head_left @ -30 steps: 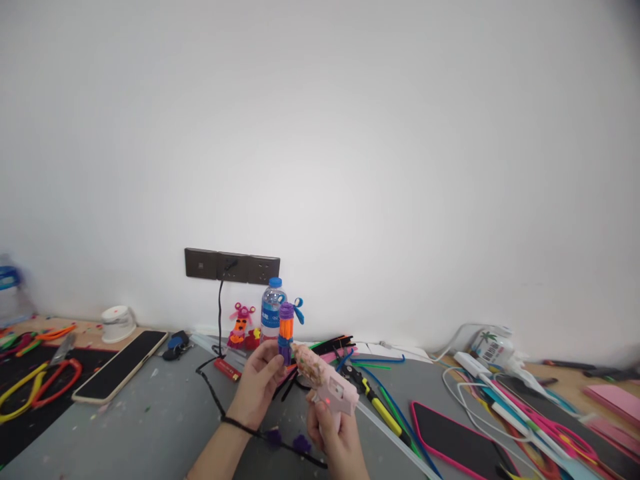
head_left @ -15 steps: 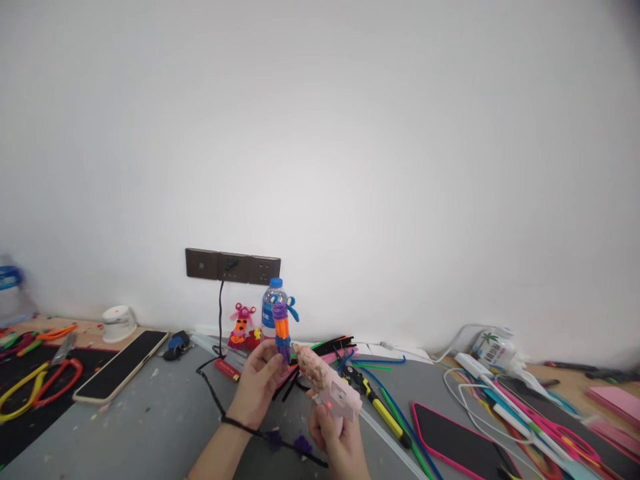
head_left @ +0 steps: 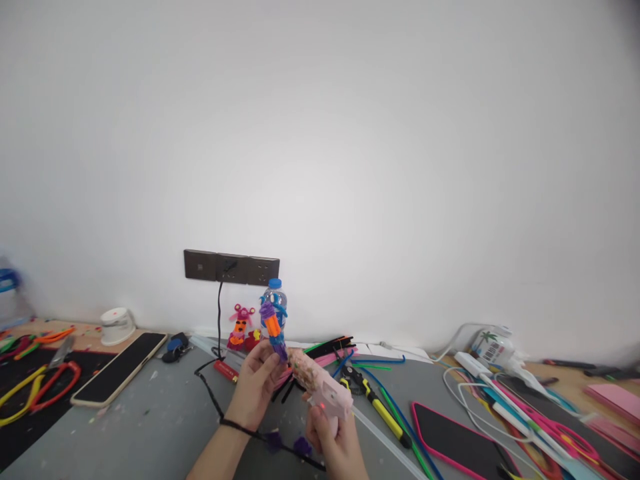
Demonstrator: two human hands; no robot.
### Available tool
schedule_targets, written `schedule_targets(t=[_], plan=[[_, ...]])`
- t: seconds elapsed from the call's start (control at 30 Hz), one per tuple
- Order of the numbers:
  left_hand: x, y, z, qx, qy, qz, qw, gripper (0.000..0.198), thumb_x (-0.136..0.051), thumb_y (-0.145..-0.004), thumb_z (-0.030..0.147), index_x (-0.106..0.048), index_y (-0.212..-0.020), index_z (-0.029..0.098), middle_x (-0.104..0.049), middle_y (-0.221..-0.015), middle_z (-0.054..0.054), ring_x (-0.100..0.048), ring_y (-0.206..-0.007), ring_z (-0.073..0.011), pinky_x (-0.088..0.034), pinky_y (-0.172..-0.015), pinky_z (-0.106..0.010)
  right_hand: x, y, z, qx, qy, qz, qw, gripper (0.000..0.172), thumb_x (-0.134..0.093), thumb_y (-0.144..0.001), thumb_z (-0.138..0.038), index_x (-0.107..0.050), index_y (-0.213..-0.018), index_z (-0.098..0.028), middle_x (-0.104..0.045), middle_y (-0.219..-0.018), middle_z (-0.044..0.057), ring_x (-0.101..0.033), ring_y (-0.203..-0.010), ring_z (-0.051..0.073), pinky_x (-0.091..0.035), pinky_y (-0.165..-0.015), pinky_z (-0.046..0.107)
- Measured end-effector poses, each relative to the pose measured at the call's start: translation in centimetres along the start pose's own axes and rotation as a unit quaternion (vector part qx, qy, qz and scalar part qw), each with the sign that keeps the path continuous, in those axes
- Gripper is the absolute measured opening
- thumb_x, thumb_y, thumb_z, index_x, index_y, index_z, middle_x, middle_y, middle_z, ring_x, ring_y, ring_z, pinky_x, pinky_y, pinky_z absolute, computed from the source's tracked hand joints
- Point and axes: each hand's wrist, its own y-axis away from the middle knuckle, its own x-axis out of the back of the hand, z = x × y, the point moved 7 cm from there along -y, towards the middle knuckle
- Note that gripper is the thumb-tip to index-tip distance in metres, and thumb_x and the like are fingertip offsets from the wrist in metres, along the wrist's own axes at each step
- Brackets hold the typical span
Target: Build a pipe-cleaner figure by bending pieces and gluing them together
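Note:
Between the fingers of my left hand [head_left: 257,383] is a small pipe-cleaner figure [head_left: 273,325] in purple, orange and blue, tilted to the left. My right hand [head_left: 333,430] grips a pink glue gun [head_left: 327,393] by its handle. Its decorated front end points at the base of the figure, very close to it; whether they touch I cannot tell. A small red light glows on the gun's side. The black cord [head_left: 213,393] crosses over my left wrist. Behind the figure stands a water bottle [head_left: 275,288] with a blue cap.
A pink and orange figure [head_left: 241,327] stands near the wall by the sockets [head_left: 231,267]. Yellow-black pliers [head_left: 383,410], pipe cleaners [head_left: 400,413] and a pink-edged phone [head_left: 460,440] lie right. Another phone [head_left: 120,370] and scissors [head_left: 55,377] lie left.
The figure in my left hand has tipped over to the left from nearly upright. The glue gun in my right hand has shifted slightly left.

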Motion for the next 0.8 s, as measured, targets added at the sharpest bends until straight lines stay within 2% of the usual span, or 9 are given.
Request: schedule_targets(t=[0.13,0.2,0.3,0.4,0.53,0.63,0.7,0.8], plan=[[0.0,-0.1,0.1,-0.001,0.014,0.01,1.0,0.038,-0.095,-0.047,0.026,-0.075,-0.079,0.017,-0.077,-0.08,-0.002,-0.072,-0.075,-0.0152,-0.059,-0.07,-0.023,0.5,0.0,0.0,0.015,0.03,0.014,0.999,0.058,-0.062,-0.075,-0.069,-0.069,-0.09,-0.013,-0.049,-0.053,-0.002,-0.04,-0.045,0.013,-0.04,-0.043,0.025],[0.0,-0.1,0.2,-0.004,0.018,0.012,1.0,0.039,-0.095,-0.047,0.026,-0.075,-0.079,0.018,-0.077,-0.079,-0.001,-0.072,-0.074,-0.0147,-0.059,-0.069,-0.022,0.5,-0.1,-0.2,0.019,0.044,0.003,0.999,0.057,-0.061,-0.076,-0.068,-0.069,-0.093,-0.014,-0.05,-0.054,-0.002,-0.042,-0.045,0.013,-0.039,-0.042,0.024],[0.1,-0.1,0.4,-0.013,0.019,0.022,0.999,0.039,-0.095,-0.046,0.025,-0.075,-0.078,0.018,-0.075,-0.075,0.001,-0.071,-0.073,-0.0133,-0.059,-0.069,-0.021,0.4,-0.3,-0.4,0.017,0.051,-0.018,0.998,0.055,-0.057,-0.08,-0.066,-0.067,-0.097,-0.015,-0.044,-0.051,-0.004,-0.036,-0.043,0.012,-0.035,-0.04,0.024],[0.4,-0.2,0.4,-0.02,0.025,0.039,0.999,0.04,-0.096,-0.044,0.024,-0.074,-0.077,0.018,-0.073,-0.071,0.003,-0.07,-0.068,-0.0111,-0.059,-0.067,-0.019,0.6,-0.6,-0.3,0.022,0.048,-0.013,0.999,0.052,-0.055,-0.083,-0.065,-0.065,-0.096,-0.015,-0.036,-0.047,-0.007,-0.028,-0.041,0.011,-0.03,-0.039,0.023],[0.4,-0.1,0.2,-0.022,0.028,0.043,0.998,0.04,-0.096,-0.044,0.024,-0.074,-0.076,0.018,-0.071,-0.068,0.004,-0.068,-0.064,-0.0102,-0.058,-0.065,-0.02,0.7,-1.2,-1.6,0.066,0.008,-0.013,0.998,0.05,-0.054,-0.083,-0.065,-0.062,-0.095,-0.017,-0.032,-0.044,-0.009,-0.023,-0.039,0.009,-0.024,-0.038,0.021],[-0.5,0.2,-0.4,-0.02,-0.004,-0.004,1.0,0.037,-0.094,-0.05,0.027,-0.074,-0.081,0.017,-0.073,-0.074,0.001,-0.067,-0.067,-0.0115,-0.058,-0.066,-0.021,-0.4,-1.1,-4.1,0.075,-0.053,-0.071,0.993,0.051,-0.05,-0.086,-0.065,-0.059,-0.096,-0.017,-0.035,-0.043,-0.01,-0.021,-0.037,0.008,-0.019,-0.038,0.02],[-1.1,0.4,-1.0,-0.013,-0.036,-0.042,0.998,0.035,-0.092,-0.055,0.029,-0.074,-0.083,0.017,-0.074,-0.081,-0.002,-0.068,-0.076,-0.0161,-0.058,-0.07,-0.025,-1.6,-0.6,-5.7,0.052,-0.091,-0.103,0.989,0.052,-0.049,-0.086,-0.066,-0.058,-0.099,-0.016,-0.036,-0.043,-0.01,-0.022,-0.038,0.007,-0.019,-0.039,0.02],[-0.9,0.6,-2.2,-0.004,-0.092,-0.018,0.996,0.03,-0.081,-0.073,0.031,-0.071,-0.096,0.015,-0.072,-0.1,-0.007,-0.067,-0.091,-0.0226,-0.057,-0.08,-0.035,-4.5,0.4,-7.4,-0.002,-0.099,-0.164,0.981,0.057,-0.05,-0.084,-0.069,-0.06,-0.099,-0.015,-0.041,-0.044,-0.008,-0.027,-0.037,0.007,-0.025,-0.039,0.02]])
